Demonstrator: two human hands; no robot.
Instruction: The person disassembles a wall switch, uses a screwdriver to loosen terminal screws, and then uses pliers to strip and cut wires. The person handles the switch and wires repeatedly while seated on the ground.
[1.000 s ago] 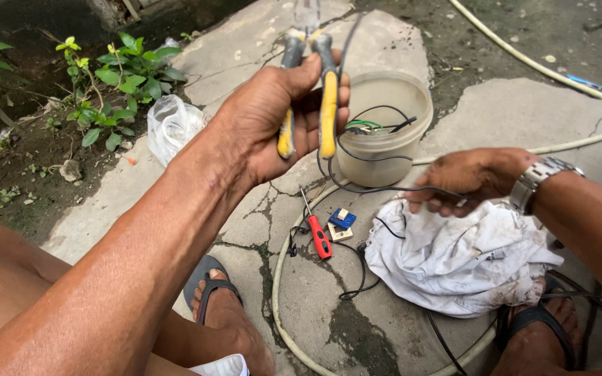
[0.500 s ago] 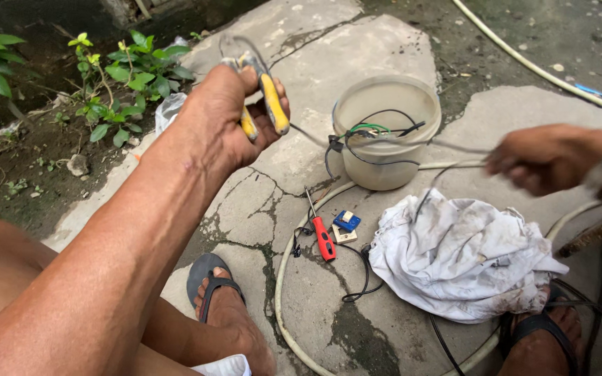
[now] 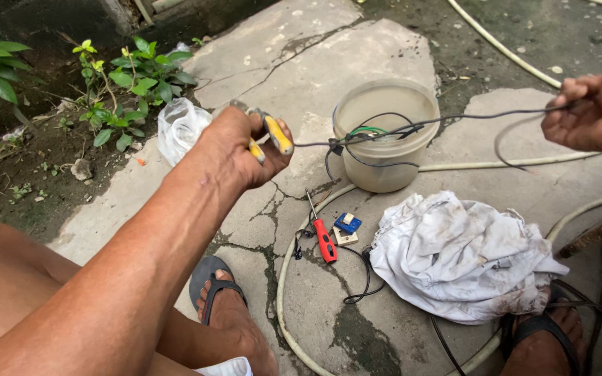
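My left hand (image 3: 235, 150) grips yellow-handled pliers (image 3: 271, 134) and also holds one end of a thin black wire (image 3: 412, 122). The wire runs taut to the right, over a translucent plastic bucket (image 3: 384, 139), to my right hand (image 3: 590, 111), which pinches its other end. Inside the bucket lie coils of black and green wire. Below the wire, on the cracked concrete, lie a red-handled screwdriver (image 3: 323, 237) and a small blue-and-white electrical part (image 3: 347, 224).
A crumpled white cloth (image 3: 454, 257) lies at the right. A pale hose (image 3: 283, 292) curves over the concrete slabs. A clear plastic bag (image 3: 179, 125) and green plants (image 3: 120, 83) sit at the left. My sandalled feet (image 3: 221, 299) rest at the bottom.
My left hand with the pliers has moved left and down, away from the bucket. My right hand has lifted off the cloth to the upper right, and the wire is now stretched between them.
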